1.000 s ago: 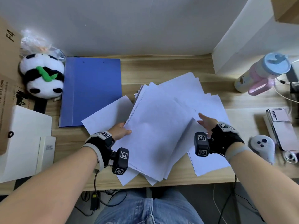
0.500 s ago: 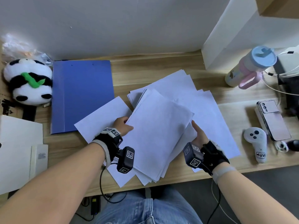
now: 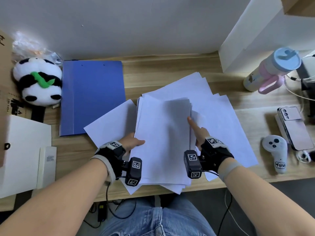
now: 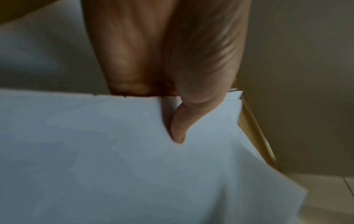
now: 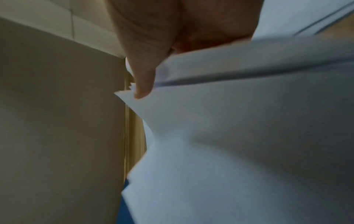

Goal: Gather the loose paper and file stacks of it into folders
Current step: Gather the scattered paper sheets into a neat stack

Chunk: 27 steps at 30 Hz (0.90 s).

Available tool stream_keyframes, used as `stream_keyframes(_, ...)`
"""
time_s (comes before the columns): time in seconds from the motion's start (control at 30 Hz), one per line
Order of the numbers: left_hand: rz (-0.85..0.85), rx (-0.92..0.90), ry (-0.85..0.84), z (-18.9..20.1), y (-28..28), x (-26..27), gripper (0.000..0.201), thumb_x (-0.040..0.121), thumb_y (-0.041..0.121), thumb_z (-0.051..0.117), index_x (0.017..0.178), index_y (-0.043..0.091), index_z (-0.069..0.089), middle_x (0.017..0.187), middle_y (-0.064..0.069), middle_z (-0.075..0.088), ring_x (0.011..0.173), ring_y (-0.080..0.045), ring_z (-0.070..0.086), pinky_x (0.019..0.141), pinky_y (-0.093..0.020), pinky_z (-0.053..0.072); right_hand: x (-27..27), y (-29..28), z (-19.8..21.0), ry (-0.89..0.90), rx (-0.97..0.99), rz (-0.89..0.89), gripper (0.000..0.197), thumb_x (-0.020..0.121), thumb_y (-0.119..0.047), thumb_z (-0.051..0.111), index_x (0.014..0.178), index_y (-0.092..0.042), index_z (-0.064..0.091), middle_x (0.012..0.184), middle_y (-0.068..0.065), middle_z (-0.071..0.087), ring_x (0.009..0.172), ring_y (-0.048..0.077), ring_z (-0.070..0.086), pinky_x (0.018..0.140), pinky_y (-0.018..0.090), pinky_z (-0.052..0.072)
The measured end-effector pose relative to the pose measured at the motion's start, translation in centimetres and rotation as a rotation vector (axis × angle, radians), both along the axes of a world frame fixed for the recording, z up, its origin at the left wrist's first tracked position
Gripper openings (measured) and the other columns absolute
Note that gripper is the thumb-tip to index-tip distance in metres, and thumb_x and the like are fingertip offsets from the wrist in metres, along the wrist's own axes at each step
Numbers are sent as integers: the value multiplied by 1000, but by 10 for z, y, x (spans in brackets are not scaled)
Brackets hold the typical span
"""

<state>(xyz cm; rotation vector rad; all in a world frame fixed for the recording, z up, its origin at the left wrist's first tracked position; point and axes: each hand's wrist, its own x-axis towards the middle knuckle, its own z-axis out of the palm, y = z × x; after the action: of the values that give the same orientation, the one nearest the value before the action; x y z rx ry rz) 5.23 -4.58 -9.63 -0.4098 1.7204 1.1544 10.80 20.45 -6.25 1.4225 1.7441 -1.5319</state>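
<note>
A stack of white paper (image 3: 162, 142) sits in the middle of the wooden desk (image 3: 170, 74), squared up between both hands. My left hand (image 3: 134, 143) grips its left edge; the thumb (image 4: 178, 128) lies on top of the paper (image 4: 114, 151) and the fingers are hidden underneath. My right hand (image 3: 196, 132) holds the right edge, thumb (image 5: 142, 86) on the sheets (image 5: 229, 136). One loose sheet (image 3: 110, 121) lies to the left, and several loose sheets (image 3: 221, 120) spread to the right and behind. A closed blue folder (image 3: 92, 96) lies at the back left.
A panda plush (image 3: 39, 82) sits left of the folder, with a white box (image 3: 22, 150) in front of it. On the right are a pink and blue bottle (image 3: 272, 70), a phone (image 3: 293, 126), a white controller (image 3: 276, 152) and cables.
The tilted stack has been turned square to the desk edge. My right hand left the loose sheets on the right and came in against the stack's right edge.
</note>
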Motion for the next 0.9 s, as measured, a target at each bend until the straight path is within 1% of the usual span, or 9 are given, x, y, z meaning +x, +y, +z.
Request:
stream_keyframes(0.07, 150, -34, 50, -5, -9, 1, 41, 91, -1, 53, 132, -4, 48, 130, -23, 57, 117, -38, 57, 103, -50, 43, -1, 7, -4, 36, 220, 32, 57, 85, -56, 50, 94, -1, 60, 91, 19, 65, 86, 33, 59, 78, 37, 45)
stream_keyframes(0.13, 280, -75, 90, -10, -20, -1, 42, 90, 0, 56, 131, -5, 47, 126, -20, 59, 111, -34, 59, 102, -49, 44, 5, 11, -10, 27, 475, 143, 46, 86, -44, 53, 108, -4, 61, 117, 17, 62, 108, 33, 57, 87, 36, 44)
stream_keyframes(0.23, 415, -115, 128, -15, -35, -4, 48, 89, 3, 59, 134, -2, 44, 128, -11, 57, 119, -31, 55, 107, -49, 40, 16, 7, -19, -83, 663, 444, 55, 81, -34, 56, 132, -15, 42, 141, 6, 37, 130, 28, 36, 99, 43, 38)
stream_keyframes(0.3, 476, -112, 128, -20, -43, -5, 51, 88, 6, 61, 136, 1, 44, 134, -14, 55, 123, -33, 53, 108, -51, 39, 19, 3, -24, -163, 697, 595, 67, 79, -28, 60, 137, -17, 30, 147, 2, 25, 134, 27, 27, 98, 45, 37)
stream_keyframes(0.4, 531, -102, 133, -25, -47, -5, 49, 87, 5, 61, 135, 2, 47, 135, -15, 56, 123, -33, 53, 108, -52, 39, 18, 0, -25, -233, 667, 730, 89, 72, -32, 71, 142, -20, 17, 149, 0, 15, 134, 28, 20, 93, 45, 39)
stream_keyframes(0.5, 544, -103, 122, -26, -48, -3, 49, 88, 5, 60, 135, 3, 47, 135, -11, 56, 123, -31, 53, 109, -50, 38, 12, 0, -26, -282, 666, 794, 94, 70, -26, 73, 142, -21, 12, 146, 2, 15, 130, 30, 23, 87, 41, 42)
stream_keyframes(0.63, 574, -83, 71, -20, -44, 2, 51, 88, 4, 60, 137, 4, 45, 137, -14, 54, 126, -34, 51, 108, -53, 37, 15, 8, -25, -242, 776, 862, 78, 74, -3, 61, 139, -21, 21, 143, 7, 20, 126, 32, 29, 83, 39, 46)
stream_keyframes(0.77, 548, 2, -44, -5, -36, 6, 45, 91, -1, 54, 136, -1, 45, 134, -22, 54, 124, -39, 52, 106, -55, 38, 6, 22, -11, -85, 647, 712, 49, 82, 1, 45, 129, -12, 43, 134, 15, 36, 103, 39, 56, 72, 34, 44)
stream_keyframes(0.9, 496, 50, -115, 0, -31, 9, 44, 92, -2, 53, 135, -3, 45, 135, -23, 53, 119, -39, 55, 104, -55, 40, -25, 3, 12, 98, 482, 643, 38, 88, -5, 44, 125, -4, 51, 124, 22, 57, 112, 37, 55, 88, 37, 44)
